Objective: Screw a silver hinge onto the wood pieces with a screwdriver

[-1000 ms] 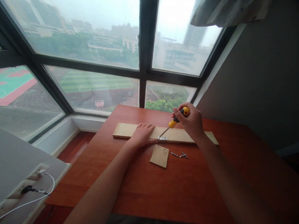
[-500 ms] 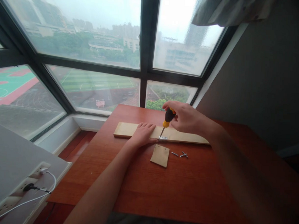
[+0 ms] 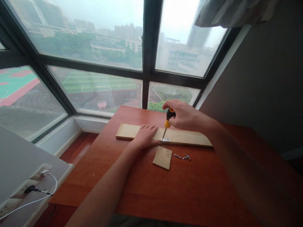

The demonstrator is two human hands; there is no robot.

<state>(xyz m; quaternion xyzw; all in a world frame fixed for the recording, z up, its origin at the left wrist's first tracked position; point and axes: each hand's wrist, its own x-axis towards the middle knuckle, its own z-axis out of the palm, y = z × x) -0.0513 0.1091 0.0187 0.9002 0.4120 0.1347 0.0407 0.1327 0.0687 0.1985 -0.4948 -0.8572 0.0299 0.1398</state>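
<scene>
A long pale wooden board [image 3: 190,137] lies across the table. My left hand [image 3: 146,136] presses it down, fingers over its top and thumb along the front edge beside a small metal hinge or bracket [image 3: 166,140]. Above, my right hand [image 3: 183,113] is closed around the black and yellow handle of a screwdriver [image 3: 168,123]. The shaft slants down, its tip at the left part of the metal piece; whether a screw sits under it is too small to tell. In front of the board lies a small wooden plate [image 3: 163,158] with holes near one edge.
Several loose screws [image 3: 186,156] lie right of the small plate on the reddish-brown table [image 3: 138,192]. Windows rise behind the table. At the left, a white cable [image 3: 56,183] and a black plug [image 3: 29,189] are in wall sockets.
My right hand has risen slightly and shifted a little left, its grip on the screwdriver handle turned somewhat. The screwdriver tip stays at the metal piece. My left hand and the board keep their places.
</scene>
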